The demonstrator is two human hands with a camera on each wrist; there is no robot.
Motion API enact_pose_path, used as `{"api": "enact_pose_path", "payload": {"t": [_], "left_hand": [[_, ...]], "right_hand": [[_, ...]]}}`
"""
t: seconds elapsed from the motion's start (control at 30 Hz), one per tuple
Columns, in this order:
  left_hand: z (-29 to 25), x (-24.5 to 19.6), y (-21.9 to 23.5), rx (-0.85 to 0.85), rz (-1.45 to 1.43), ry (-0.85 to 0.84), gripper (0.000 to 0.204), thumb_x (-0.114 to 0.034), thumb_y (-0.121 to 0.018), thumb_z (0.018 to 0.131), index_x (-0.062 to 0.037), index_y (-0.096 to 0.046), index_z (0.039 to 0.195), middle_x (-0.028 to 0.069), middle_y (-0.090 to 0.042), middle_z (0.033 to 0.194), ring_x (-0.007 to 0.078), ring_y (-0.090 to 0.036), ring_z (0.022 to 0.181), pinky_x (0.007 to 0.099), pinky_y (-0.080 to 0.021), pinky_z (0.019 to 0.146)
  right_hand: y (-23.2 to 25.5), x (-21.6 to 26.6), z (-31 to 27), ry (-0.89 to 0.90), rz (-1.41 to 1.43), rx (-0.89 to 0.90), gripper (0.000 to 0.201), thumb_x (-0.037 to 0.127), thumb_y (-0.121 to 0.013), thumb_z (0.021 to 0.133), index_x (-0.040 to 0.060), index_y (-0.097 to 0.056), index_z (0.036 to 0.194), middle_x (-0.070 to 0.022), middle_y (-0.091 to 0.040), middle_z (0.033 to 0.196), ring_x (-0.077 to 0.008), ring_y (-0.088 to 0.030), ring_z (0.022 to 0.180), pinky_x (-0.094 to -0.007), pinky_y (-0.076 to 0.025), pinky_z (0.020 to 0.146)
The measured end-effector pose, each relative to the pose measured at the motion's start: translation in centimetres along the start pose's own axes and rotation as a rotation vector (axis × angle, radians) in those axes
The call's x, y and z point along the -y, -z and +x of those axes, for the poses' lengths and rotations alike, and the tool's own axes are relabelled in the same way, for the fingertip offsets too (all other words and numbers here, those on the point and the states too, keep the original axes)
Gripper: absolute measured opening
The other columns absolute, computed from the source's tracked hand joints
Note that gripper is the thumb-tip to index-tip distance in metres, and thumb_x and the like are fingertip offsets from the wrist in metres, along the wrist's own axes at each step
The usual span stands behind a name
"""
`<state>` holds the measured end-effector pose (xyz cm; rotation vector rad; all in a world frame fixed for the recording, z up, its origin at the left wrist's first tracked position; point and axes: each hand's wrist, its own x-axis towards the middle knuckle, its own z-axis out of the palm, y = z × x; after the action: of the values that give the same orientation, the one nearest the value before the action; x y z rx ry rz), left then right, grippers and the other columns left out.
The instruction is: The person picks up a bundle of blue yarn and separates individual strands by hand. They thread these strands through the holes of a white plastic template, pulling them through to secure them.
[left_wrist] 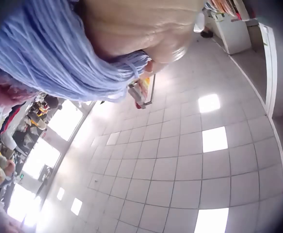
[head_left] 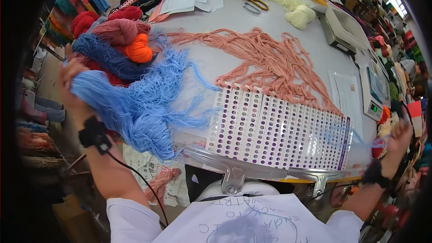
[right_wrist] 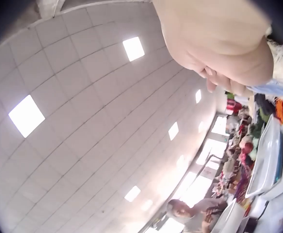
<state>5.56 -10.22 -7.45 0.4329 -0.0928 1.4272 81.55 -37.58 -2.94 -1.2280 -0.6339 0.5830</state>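
- Left hand [head_left: 75, 80]: raised at the left side of the table [head_left: 202, 58]; fingers curled round a thick hank of light blue yarn [head_left: 148, 92]; left wrist view shows the yarn wrapped tightly at the thumb side.
- Right hand [head_left: 399, 137]: held out past the right edge of the table; fingertips pinch a few thin blue strands [head_left: 360, 140], which stretch back over the right end of the board; exact finger contact partly hidden in the right wrist view.
- Light blue yarn, position: a loose heap along the left side of the table, running up to the left hand; stray ends reach the left edge of the board.
- Board [head_left: 274, 128]: white, rows of round holes, lying at the near edge; metal clips [head_left: 233, 177] along its near side; pink yarn [head_left: 265, 54] fans out from its far edge.
- Beside the blue heap: dark blue yarn [head_left: 101, 54], orange yarn [head_left: 137, 48], red yarn [head_left: 83, 23].
- Far side: papers [head_left: 180, 0], scissors [head_left: 252, 3], pale yellow yarn [head_left: 300, 16]; scissors lie between papers and yellow yarn.
- Right side: a scale [head_left: 374, 92] with a lit green display; digits not legible.
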Motion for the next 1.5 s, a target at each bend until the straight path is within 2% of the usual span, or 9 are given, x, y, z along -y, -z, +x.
{"api": "enact_pose_path", "payload": {"t": [0.07, 0.17, 0.33, 0.67, 0.83, 1.0, 1.07, 1.2, 1.5], "left_hand": [[-0.3, 7.7, -0.9, -0.091, -0.103, 0.153, 0.031, -0.002, -0.049, 0.088, 0.0017, -0.047, 0.119, -0.0015, -0.039, 0.065, 0.0057, -0.041, 0.051, 0.0200, -0.042, 0.050], [-1.9, 16.3, 0.1, -0.389, 0.760, 0.433, 0.022, -0.009, -0.062, 0.080, -0.0023, -0.060, 0.100, 0.0052, -0.062, 0.086, 0.0092, -0.056, 0.064, 0.0218, -0.048, 0.059], [-2.6, 23.3, 4.9, -0.251, 1.025, 0.755, 0.025, -0.009, -0.060, 0.079, 0.0043, -0.060, 0.100, 0.0119, -0.064, 0.094, 0.0178, -0.062, 0.078, 0.0267, -0.049, 0.062], [-1.7, 26.6, 6.3, -0.116, 1.489, 0.822, 0.014, -0.003, -0.057, 0.077, 0.0043, -0.061, 0.089, 0.0073, -0.059, 0.064, 0.0141, -0.055, 0.050, 0.0262, -0.042, 0.045], [-1.3, 26.6, 5.1, -0.113, 1.389, 0.855, 0.011, -0.006, -0.065, 0.075, 0.0048, -0.064, 0.076, 0.0073, -0.060, 0.062, 0.0128, -0.054, 0.050, 0.0252, -0.042, 0.046], [-1.7, 26.7, 4.5, -0.166, 1.401, 0.830, 0.012, -0.008, -0.066, 0.075, 0.0043, -0.064, 0.074, 0.0070, -0.061, 0.064, 0.0126, -0.056, 0.052, 0.0253, -0.043, 0.047], [-1.7, 26.6, 5.3, -0.156, 1.325, 0.791, 0.013, -0.008, -0.066, 0.076, 0.0044, -0.064, 0.078, 0.0066, -0.062, 0.067, 0.0127, -0.056, 0.053, 0.0256, -0.043, 0.047], [0.0, 22.2, 8.9, -0.347, 1.288, 0.275, 0.010, -0.012, -0.057, 0.082, -0.0025, -0.056, 0.085, 0.0047, -0.059, 0.076, 0.0147, -0.057, 0.061, 0.0265, -0.046, 0.051], [-1.2, 22.6, 2.8, -0.429, 0.712, 0.616, 0.016, -0.007, -0.052, 0.080, -0.0019, -0.057, 0.095, 0.0111, -0.064, 0.086, 0.0156, -0.059, 0.061, 0.0267, -0.049, 0.057]], "right_hand": [[-12.0, -4.5, -3.7, -0.171, -0.074, 0.054, 0.037, 0.021, -0.044, 0.095, 0.0005, -0.049, 0.125, 0.0089, -0.031, 0.063, 0.0019, -0.026, 0.048, -0.0135, -0.020, 0.037], [-24.2, -11.5, -9.1, -0.287, -0.276, 0.430, 0.025, 0.028, -0.061, 0.086, 0.0056, -0.065, 0.097, 0.0042, -0.052, 0.068, -0.0008, -0.037, 0.052, -0.0157, -0.029, 0.044], [-34.4, -21.6, -12.1, -0.414, -0.404, 0.620, 0.022, 0.022, -0.065, 0.080, 0.0002, -0.069, 0.083, -0.0049, -0.063, 0.065, -0.0089, -0.055, 0.053, -0.0225, -0.044, 0.049], [-36.1, -26.7, -13.5, -0.104, -0.615, 0.523, 0.016, 0.014, -0.066, 0.077, -0.0010, -0.066, 0.080, -0.0071, -0.065, 0.063, -0.0097, -0.058, 0.049, -0.0250, -0.046, 0.048], [-35.8, -25.4, -14.8, 0.185, -0.749, 0.521, 0.014, 0.014, -0.063, 0.074, 0.0033, -0.068, 0.081, -0.0115, -0.065, 0.083, -0.0261, -0.064, 0.075, -0.0331, -0.049, 0.068], [-34.2, -26.2, -14.8, 0.169, -0.506, 0.592, 0.016, 0.010, -0.061, 0.075, 0.0032, -0.069, 0.087, -0.0108, -0.065, 0.086, -0.0261, -0.063, 0.077, -0.0326, -0.049, 0.070], [-34.1, -25.5, -14.2, -0.280, -0.442, 0.652, 0.018, 0.010, -0.061, 0.075, 0.0027, -0.069, 0.089, -0.0117, -0.065, 0.085, -0.0265, -0.064, 0.077, -0.0330, -0.050, 0.070], [-33.6, -23.6, -13.8, 0.292, -0.945, 0.644, 0.015, 0.013, -0.064, 0.075, 0.0023, -0.067, 0.085, -0.0107, -0.061, 0.092, -0.0285, -0.063, 0.078, -0.0389, -0.050, 0.068], [-34.0, -23.7, -13.1, 0.611, -1.002, 0.669, 0.011, 0.012, -0.063, 0.075, 0.0062, -0.060, 0.083, -0.0110, -0.057, 0.090, -0.0289, -0.054, 0.088, -0.0404, -0.044, 0.074]]}}
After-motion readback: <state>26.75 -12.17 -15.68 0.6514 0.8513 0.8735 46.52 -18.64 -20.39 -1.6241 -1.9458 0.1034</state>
